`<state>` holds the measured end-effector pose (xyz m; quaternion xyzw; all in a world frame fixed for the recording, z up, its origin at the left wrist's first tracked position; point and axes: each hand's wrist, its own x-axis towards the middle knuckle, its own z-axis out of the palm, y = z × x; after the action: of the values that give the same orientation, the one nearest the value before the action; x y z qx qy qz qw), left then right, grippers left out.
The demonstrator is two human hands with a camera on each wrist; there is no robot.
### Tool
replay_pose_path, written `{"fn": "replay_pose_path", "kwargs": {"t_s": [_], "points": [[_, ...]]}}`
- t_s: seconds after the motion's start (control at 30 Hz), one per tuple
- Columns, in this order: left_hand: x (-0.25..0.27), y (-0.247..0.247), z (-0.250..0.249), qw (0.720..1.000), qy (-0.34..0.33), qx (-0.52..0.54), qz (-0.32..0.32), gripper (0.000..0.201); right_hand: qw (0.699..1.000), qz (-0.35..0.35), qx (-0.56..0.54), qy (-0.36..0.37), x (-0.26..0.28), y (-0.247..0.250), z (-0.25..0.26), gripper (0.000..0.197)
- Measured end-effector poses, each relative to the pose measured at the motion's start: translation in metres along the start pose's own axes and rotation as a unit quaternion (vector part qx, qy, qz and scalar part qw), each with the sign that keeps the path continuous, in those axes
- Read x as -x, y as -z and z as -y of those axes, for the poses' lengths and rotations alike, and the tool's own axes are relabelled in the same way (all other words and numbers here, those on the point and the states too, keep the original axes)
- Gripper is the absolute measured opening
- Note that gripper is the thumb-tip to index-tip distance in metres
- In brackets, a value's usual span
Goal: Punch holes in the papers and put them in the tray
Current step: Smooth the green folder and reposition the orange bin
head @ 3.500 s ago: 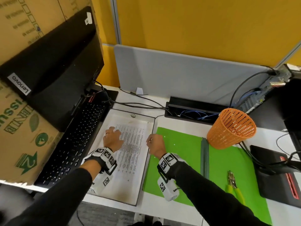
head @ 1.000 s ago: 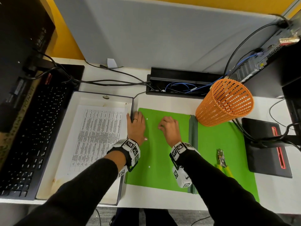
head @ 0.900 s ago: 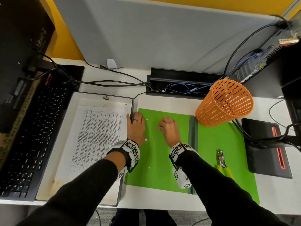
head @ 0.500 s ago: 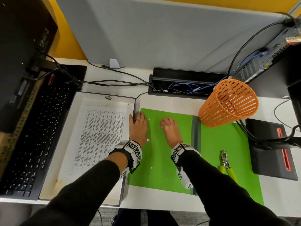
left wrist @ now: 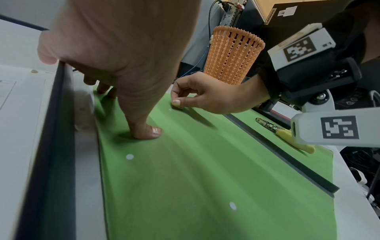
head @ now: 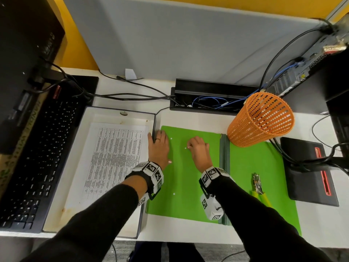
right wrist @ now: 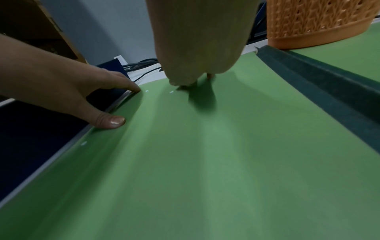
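Both hands work on the green folder (head: 198, 186): left hand (head: 158, 148) lies flat, fingers spread, touching the tray (head: 120, 112) wall; right hand (head: 198, 150) pinches a white paper dot (left wrist: 176, 104). Printed papers (head: 113, 159) lie in the tray; the punch (head: 257, 186) rests nearby.

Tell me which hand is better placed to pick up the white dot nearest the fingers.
Right. The right hand is curled with its fingertips at a white dot on the green folder; the left hand lies flat by the tray.
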<state>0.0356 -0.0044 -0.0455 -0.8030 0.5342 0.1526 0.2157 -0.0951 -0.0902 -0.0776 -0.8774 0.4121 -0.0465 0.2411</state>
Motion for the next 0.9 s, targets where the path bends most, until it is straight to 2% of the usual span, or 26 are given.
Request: {"fn": "replay_pose_path", "kwargs": {"t_s": [0.2,0.57,0.77,0.9], "points": [[0.001,0.001,0.000,1.000,-0.001,0.001,-0.002,0.111,1.000,-0.007,-0.010,0.029,-0.003,0.003,-0.002,0.011],[0.000,0.002,0.000,1.000,0.001,-0.004,0.000,0.111,0.991,0.067,0.064,0.094,-0.009,0.009,-0.001,0.013],[0.000,0.002,0.000,1.000,0.001,-0.003,0.002,0.111,0.980,0.101,0.134,0.104,-0.015,0.009,0.004,0.009],[0.000,0.000,0.000,1.000,0.001,-0.002,-0.002,0.111,0.981,0.104,0.132,0.098,-0.014,0.008,0.005,0.012]]}}
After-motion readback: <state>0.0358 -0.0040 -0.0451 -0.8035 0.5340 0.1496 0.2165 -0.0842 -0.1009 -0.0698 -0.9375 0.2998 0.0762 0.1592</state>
